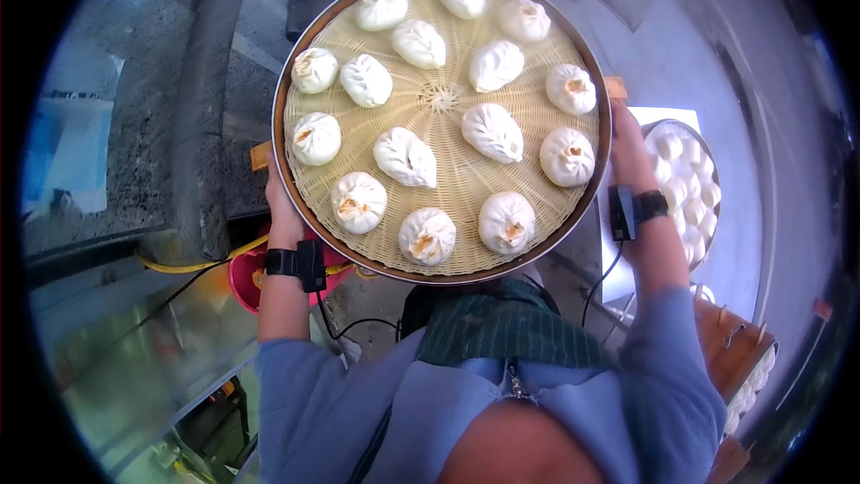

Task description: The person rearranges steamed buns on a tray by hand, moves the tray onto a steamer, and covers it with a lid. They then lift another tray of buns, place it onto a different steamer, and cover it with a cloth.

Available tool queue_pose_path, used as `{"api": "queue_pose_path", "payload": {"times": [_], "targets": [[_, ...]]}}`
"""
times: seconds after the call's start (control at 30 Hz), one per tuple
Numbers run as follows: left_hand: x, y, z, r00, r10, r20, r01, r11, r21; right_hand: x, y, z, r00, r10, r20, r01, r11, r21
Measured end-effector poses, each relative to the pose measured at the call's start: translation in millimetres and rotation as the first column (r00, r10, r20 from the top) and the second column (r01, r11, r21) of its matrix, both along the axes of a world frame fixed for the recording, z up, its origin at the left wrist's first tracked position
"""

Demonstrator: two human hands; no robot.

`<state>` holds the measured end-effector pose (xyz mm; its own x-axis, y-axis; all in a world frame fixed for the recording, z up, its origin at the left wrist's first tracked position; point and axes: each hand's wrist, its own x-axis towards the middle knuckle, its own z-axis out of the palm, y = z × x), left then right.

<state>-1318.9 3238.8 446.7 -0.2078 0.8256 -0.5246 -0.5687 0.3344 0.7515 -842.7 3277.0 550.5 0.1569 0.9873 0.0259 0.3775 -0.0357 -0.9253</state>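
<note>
I hold up a large round steamer tray (448, 280) with a dark rim, level in front of my body. A pale woven mat (439, 100) lines it. On the mat sit several white steamed buns, apart from one another. Some are round and gathered at the top, like the bun (427, 237) near me, with orange-brown filling showing. Others are long with a pleated seam, like the bun (492, 133) near the middle. My left hand (279, 204) grips the left side below a wooden handle (261, 156). My right hand (629, 139) grips the right side by another wooden handle (616, 88). The rim hides most fingers.
To the right, a round metal tray (714, 215) of plain white buns stands on a white surface (618, 273). A brown wooden tray (730, 354) with white pieces lies at lower right. A pink basin (242, 282) and yellow hose (193, 267) are at lower left, beside a dark counter (134, 188).
</note>
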Motion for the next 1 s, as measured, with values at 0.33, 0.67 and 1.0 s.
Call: {"api": "queue_pose_path", "payload": {"times": [0.33, 0.67, 1.0], "targets": [[4.2, -15.4, -17.6, 0.977, 0.194, 0.090, -0.200, 0.978, 0.062, -125.6, 8.0, 63.8, 0.800, 0.274, 0.534, -0.425, 0.886, 0.183], [18.9, -116.8, -87.1, 0.907, 0.421, 0.024, -0.418, 0.905, -0.080, -219.0, 40.5, 32.5, 0.077, 0.484, 0.871, -0.988, 0.154, 0.002], [35.3, -170.2, -92.1, 0.866, 0.497, -0.051, -0.487, 0.817, -0.309, -237.6, 50.8, 42.7, -0.178, 0.427, 0.887, -0.984, -0.078, -0.160]]}}
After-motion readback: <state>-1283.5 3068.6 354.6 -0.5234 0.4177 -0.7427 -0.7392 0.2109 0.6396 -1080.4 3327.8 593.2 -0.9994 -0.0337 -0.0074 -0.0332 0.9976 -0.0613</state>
